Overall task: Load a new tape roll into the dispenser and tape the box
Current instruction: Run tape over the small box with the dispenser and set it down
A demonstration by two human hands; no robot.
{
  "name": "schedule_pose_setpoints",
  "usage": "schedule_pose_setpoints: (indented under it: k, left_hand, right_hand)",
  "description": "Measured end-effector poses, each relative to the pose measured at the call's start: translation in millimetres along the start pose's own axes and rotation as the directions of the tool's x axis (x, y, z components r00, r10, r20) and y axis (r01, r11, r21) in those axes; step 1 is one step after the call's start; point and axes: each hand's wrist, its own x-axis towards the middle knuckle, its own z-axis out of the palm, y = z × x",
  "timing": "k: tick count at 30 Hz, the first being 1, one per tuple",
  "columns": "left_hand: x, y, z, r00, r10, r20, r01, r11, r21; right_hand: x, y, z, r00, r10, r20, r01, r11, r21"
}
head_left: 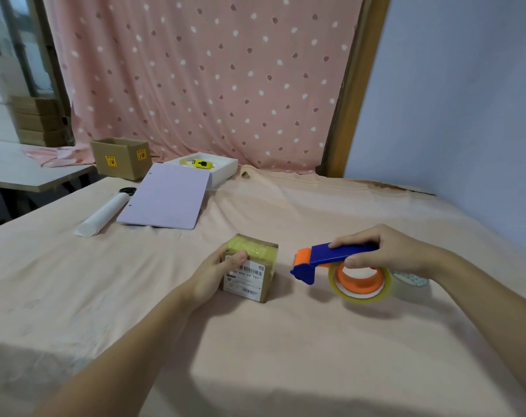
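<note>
A small brown cardboard box (257, 282) with a white barcode label and yellowish tape across its top sits mid-table. My left hand (215, 276) grips its left side, thumb on the top edge. To the right, my right hand (385, 254) holds the blue handle of a tape dispenser (324, 258) with an orange roller at its front. A clear tape roll (361, 284) sits on the dispenser's orange hub, low over the cloth. The dispenser's front is a short gap from the box.
Another tape roll (412, 279) lies behind my right wrist. Further back are a lilac sheet (165, 200), a white paper roll (103, 213), a white tray (225, 168) with a yellow item, and an open brown carton (121, 158). A wall stands at right.
</note>
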Motion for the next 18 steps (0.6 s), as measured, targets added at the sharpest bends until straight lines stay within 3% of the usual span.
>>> schedule_pose_setpoints:
  k: [5,9,14,18]
  left_hand:
    - [-1,2,4,1.000,-0.010,0.009,0.010,1.000,-0.018]
    - [-3,2,11,0.986,0.037,-0.163,-0.046,0.998,-0.053]
    - [-3,11,21,0.952,0.208,-0.226,-0.174,0.971,0.163]
    - [-1,20,21,0.945,0.204,-0.255,-0.108,0.933,0.344]
  right_hand:
    - [-2,-14,11,1.000,0.018,0.007,-0.018,0.999,-0.030]
    - [-1,-28,23,1.000,0.023,0.005,-0.023,0.997,-0.071]
    - [-8,-33,43,0.996,0.061,-0.070,-0.063,0.998,-0.030]
    - [-20,-41,54,0.989,0.074,-0.131,-0.081,0.996,-0.048]
